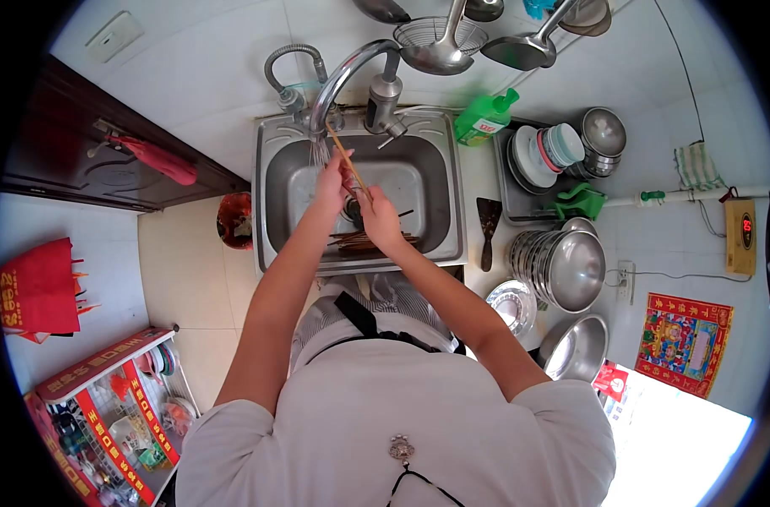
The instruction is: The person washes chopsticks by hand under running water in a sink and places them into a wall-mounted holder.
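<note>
Over the sink point(449, 186), my left hand point(334, 181) is closed around wooden chopsticks point(344, 152); how many it holds is unclear. Their upper end points at the water falling from the curved faucet point(351, 61). My right hand point(378, 216) closes on the lower end of the same chopsticks, close beside the left. Below my hands, a loose pile of chopsticks point(370, 243) lies on the sink bottom near the front wall. The drain point(352, 208) is partly hidden by my hands.
Right of the sink are a spatula point(488, 230), a green detergent bottle point(483, 118), a dish rack point(510, 198) with bowls, and stacked metal bowls point(576, 269). Ladles point(440, 57) hang above the faucet. A red bin point(234, 221) stands left of the sink.
</note>
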Tool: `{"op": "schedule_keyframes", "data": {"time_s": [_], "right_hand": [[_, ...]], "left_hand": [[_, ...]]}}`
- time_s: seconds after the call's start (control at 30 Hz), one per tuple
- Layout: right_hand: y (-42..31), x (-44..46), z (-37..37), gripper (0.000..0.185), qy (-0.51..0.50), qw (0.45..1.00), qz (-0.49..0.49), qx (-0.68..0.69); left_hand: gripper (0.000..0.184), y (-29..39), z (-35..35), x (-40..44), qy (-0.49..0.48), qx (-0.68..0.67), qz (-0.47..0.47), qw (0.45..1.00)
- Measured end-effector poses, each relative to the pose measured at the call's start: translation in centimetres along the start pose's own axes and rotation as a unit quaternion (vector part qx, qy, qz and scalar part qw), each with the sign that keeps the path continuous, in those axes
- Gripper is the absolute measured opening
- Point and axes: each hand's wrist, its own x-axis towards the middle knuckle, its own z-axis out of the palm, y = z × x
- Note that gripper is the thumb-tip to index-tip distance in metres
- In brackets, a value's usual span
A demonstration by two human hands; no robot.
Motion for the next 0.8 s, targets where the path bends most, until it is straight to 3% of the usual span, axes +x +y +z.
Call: {"op": "schedule_keyframes", "data": {"time_s": [0.1, 0.2, 0.23, 0.33, 0.43, 0.5, 0.57, 0.6, 0.7, 0.8], "right_hand": [[0.8, 0.6, 0.8, 0.027, -0.034, 0.992, -0.002, 0.118], [0.4, 1.3, 2.2, 0.031, -0.103, 0.956, 0.075, 0.265], [0.1, 1.4, 2.4, 0.033, -0.133, 0.934, 0.114, 0.311], [1.2, 2.6, 2.4, 0.031, -0.232, 0.930, 0.166, 0.231], [1.6, 4.1, 2.5, 0.037, -0.182, 0.979, 0.042, 0.083], [0.1, 4.3, 3.2, 0.040, -0.174, 0.953, 0.049, 0.242], [-1.7, 6.1, 4.1, 0.040, -0.190, 0.869, 0.097, 0.447], [-1.8, 7.5, 4.7, 0.029, -0.215, 0.858, 0.098, 0.456], [-2.5, 9.3, 5.5, 0.020, -0.206, 0.859, 0.174, 0.435], [-2.9, 10.4, 6.5, 0.022, -0.080, 0.828, 0.184, 0.523]], "left_hand": [[0.040, 2.2, 2.9, -4.5, -0.049, -0.104, -0.021, 0.993], [0.037, 1.7, 1.5, -5.1, -0.150, -0.037, -0.031, 0.987], [0.034, 1.8, 1.0, -5.2, -0.122, -0.005, -0.025, 0.992], [0.030, 2.5, -1.1, -5.4, -0.050, 0.086, 0.004, 0.995], [0.029, 3.6, -2.4, -5.6, -0.019, 0.157, 0.032, 0.987], [0.029, 4.0, -2.6, -6.0, -0.014, 0.186, 0.032, 0.982], [0.029, 4.4, -3.8, -6.1, -0.020, 0.221, 0.004, 0.975], [0.030, 4.5, -4.3, -6.1, -0.023, 0.238, -0.010, 0.971], [0.030, 5.3, -4.0, -7.7, -0.021, 0.269, -0.018, 0.963], [0.032, 6.4, -4.7, -9.2, -0.047, 0.275, -0.033, 0.960]]}}
